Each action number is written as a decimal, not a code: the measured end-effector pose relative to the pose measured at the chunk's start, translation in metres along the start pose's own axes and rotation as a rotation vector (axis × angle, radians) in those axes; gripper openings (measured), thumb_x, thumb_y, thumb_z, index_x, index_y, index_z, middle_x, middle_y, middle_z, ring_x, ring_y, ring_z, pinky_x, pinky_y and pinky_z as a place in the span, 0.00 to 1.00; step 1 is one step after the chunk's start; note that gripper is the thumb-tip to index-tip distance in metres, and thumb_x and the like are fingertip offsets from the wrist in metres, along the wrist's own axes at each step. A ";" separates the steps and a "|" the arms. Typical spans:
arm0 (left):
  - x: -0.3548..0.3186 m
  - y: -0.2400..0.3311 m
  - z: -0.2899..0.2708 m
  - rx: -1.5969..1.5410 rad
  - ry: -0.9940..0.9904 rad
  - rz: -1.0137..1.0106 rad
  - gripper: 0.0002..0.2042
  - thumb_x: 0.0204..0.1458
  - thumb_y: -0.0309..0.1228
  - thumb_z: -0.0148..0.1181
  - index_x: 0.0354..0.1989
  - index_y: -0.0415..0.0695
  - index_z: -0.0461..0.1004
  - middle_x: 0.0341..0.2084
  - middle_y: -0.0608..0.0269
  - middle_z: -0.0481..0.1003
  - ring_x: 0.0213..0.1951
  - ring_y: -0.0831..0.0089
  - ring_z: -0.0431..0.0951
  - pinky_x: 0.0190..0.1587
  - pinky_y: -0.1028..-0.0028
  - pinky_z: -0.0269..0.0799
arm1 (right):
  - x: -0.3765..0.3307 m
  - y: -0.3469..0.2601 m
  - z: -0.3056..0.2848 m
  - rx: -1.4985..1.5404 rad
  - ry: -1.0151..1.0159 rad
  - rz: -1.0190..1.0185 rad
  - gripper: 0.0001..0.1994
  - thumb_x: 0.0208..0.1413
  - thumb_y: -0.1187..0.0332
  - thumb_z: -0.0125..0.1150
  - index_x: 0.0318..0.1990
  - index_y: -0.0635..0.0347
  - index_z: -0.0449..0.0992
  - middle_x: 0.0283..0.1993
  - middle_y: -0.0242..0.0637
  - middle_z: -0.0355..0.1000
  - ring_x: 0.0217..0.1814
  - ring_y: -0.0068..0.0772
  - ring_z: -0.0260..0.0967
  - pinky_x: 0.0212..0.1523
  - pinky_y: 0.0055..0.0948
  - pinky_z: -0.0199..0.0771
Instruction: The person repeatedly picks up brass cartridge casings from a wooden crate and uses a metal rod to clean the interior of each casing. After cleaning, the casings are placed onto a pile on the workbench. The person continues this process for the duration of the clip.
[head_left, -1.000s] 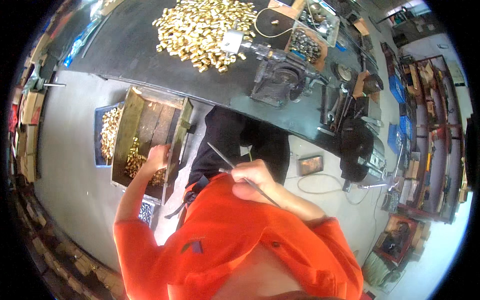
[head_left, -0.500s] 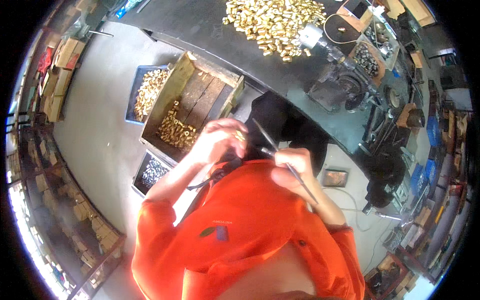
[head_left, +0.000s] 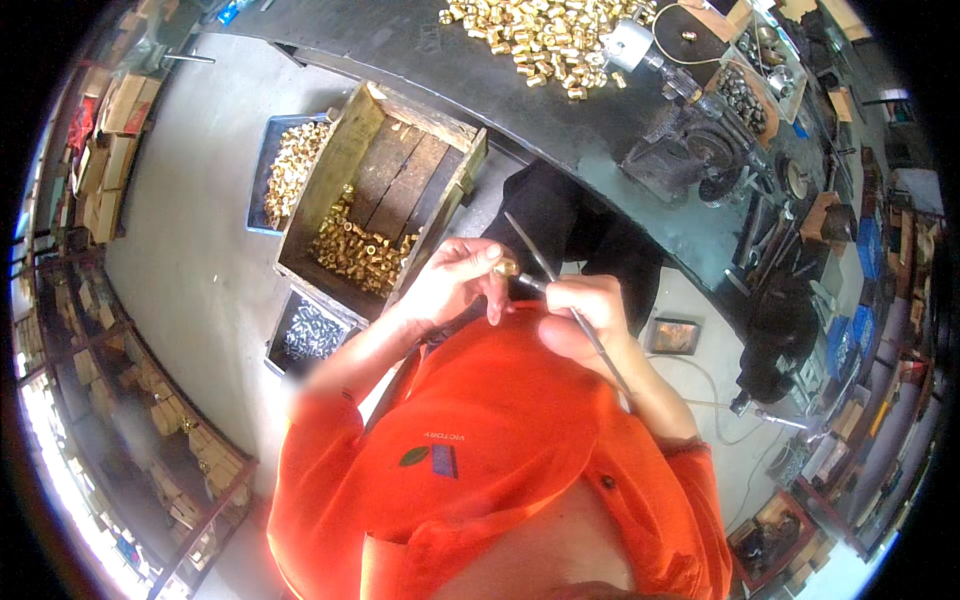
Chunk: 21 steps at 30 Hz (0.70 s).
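Observation:
Between the thumb and fingertips of my left hand (head_left: 462,283) is a small brass fitting (head_left: 507,267). My right hand (head_left: 588,308) is wrapped around a tool with a long thin dark bar (head_left: 532,243) and a short metal shank (head_left: 533,284); it looks like a T-handle wrench, though my fist hides where the parts join. The shank's tip points at the fitting and is at or very near it; contact is too small to tell. To the left of my left hand is a wooden box (head_left: 333,150) with many brass fittings (head_left: 358,245) inside.
A blue crate (head_left: 262,180) of brass pieces and a dark bin (head_left: 275,350) of small silvery parts flank the box. On the dark workbench (head_left: 400,60) lie a heap of brass fittings (head_left: 560,40) and a machine with a round chuck (head_left: 630,45). Shelves (head_left: 150,400) line the left side.
My left hand has moved right, bringing the brass fitting from near the box to the tool's tip. My right hand keeps its hold on the tool, nearly in place. The view has shifted slightly.

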<state>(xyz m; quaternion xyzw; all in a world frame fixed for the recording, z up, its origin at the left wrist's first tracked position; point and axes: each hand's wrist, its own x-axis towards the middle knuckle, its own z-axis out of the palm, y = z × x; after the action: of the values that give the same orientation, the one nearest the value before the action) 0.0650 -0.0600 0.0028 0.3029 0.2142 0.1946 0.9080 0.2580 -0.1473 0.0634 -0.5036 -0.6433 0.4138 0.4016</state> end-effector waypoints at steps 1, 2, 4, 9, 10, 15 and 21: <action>0.000 0.002 0.002 0.051 0.007 0.013 0.20 0.59 0.41 0.49 0.34 0.31 0.71 0.14 0.52 0.73 0.16 0.65 0.75 0.30 0.66 0.76 | 0.000 -0.001 0.001 -0.021 0.001 -0.015 0.14 0.38 0.70 0.61 0.17 0.61 0.59 0.15 0.38 0.56 0.15 0.39 0.57 0.18 0.33 0.55; 0.000 0.004 0.004 0.139 0.016 0.020 0.19 0.59 0.40 0.51 0.34 0.31 0.71 0.15 0.53 0.73 0.16 0.66 0.75 0.30 0.67 0.76 | 0.001 -0.001 0.001 -0.042 0.003 -0.029 0.14 0.38 0.70 0.61 0.17 0.61 0.59 0.15 0.38 0.56 0.15 0.40 0.58 0.18 0.34 0.56; 0.001 0.007 0.008 0.314 0.033 0.037 0.17 0.58 0.38 0.53 0.34 0.31 0.73 0.15 0.55 0.73 0.17 0.69 0.76 0.30 0.69 0.76 | 0.000 -0.001 0.003 -0.085 0.006 -0.039 0.13 0.38 0.70 0.62 0.18 0.60 0.60 0.16 0.39 0.58 0.16 0.42 0.60 0.18 0.35 0.57; 0.000 0.022 0.019 0.473 -0.026 0.044 0.09 0.55 0.27 0.57 0.38 0.31 0.73 0.22 0.58 0.75 0.24 0.73 0.77 0.32 0.74 0.75 | -0.003 0.000 0.006 -0.156 0.013 -0.051 0.12 0.37 0.71 0.62 0.18 0.59 0.61 0.16 0.40 0.59 0.16 0.45 0.62 0.18 0.36 0.60; 0.000 0.024 0.024 0.495 -0.040 0.078 0.09 0.54 0.25 0.58 0.38 0.31 0.72 0.23 0.59 0.75 0.26 0.74 0.77 0.33 0.75 0.75 | -0.004 0.002 0.009 -0.153 0.043 -0.060 0.12 0.37 0.71 0.62 0.18 0.60 0.61 0.16 0.40 0.59 0.16 0.44 0.61 0.18 0.35 0.59; 0.005 0.029 0.027 0.505 -0.105 0.144 0.08 0.51 0.18 0.59 0.40 0.33 0.72 0.29 0.60 0.75 0.29 0.76 0.76 0.35 0.76 0.74 | -0.012 0.028 0.024 0.024 0.168 0.005 0.13 0.36 0.74 0.59 0.16 0.61 0.58 0.14 0.37 0.53 0.14 0.35 0.54 0.18 0.31 0.53; 0.014 0.032 0.012 0.973 0.112 0.367 0.07 0.44 0.17 0.60 0.33 0.38 0.73 0.27 0.68 0.72 0.25 0.84 0.71 0.27 0.81 0.67 | -0.019 0.005 -0.004 0.028 0.158 0.072 0.16 0.39 0.68 0.59 0.14 0.60 0.55 0.13 0.35 0.49 0.14 0.29 0.49 0.17 0.29 0.47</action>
<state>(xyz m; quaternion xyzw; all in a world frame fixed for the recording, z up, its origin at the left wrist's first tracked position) 0.0754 -0.0352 0.0282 0.7114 0.2714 0.2446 0.6003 0.2663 -0.1652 0.0584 -0.5518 -0.5851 0.3959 0.4432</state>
